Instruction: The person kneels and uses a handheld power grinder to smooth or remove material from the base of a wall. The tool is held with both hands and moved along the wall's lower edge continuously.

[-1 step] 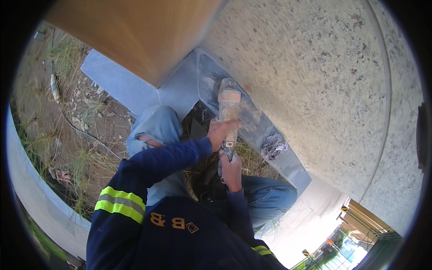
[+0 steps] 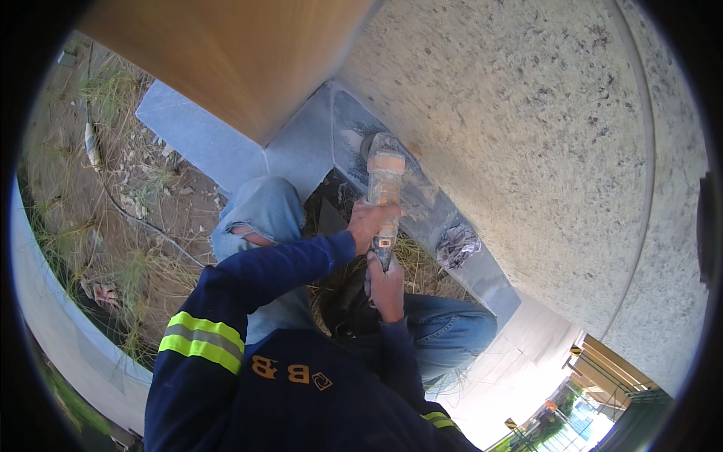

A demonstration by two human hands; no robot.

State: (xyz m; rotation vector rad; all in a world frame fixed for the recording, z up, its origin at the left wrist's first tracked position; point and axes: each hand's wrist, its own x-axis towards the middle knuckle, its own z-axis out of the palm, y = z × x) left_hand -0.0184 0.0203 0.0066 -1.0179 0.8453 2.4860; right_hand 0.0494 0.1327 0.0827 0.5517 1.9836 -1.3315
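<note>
A dust-coated orange and grey angle grinder [image 2: 387, 169] points away from me, its round disc [image 2: 367, 145] down at a grey stone slab [image 2: 423, 205]. My left hand [image 2: 367, 224] is closed around the middle of the grinder's body. Behind it, my right hand [image 2: 387, 286] grips the tail end, fingers wrapped and partly hidden. Pale dust smears the slab around the disc. Whether the disc touches the stone, I cannot tell.
A crumpled dusty rag or plastic [image 2: 458, 246] lies on the slab. A rough stone wall [image 2: 527, 120] rises to the right, and a brown panel [image 2: 226, 60] stands ahead. Dry grass, rubble and a cable [image 2: 143, 224] cover the ground at left. My bent knees flank the grinder.
The grinder's head and disc have shifted very slightly to the right and nearer me. Both hands keep their hold.
</note>
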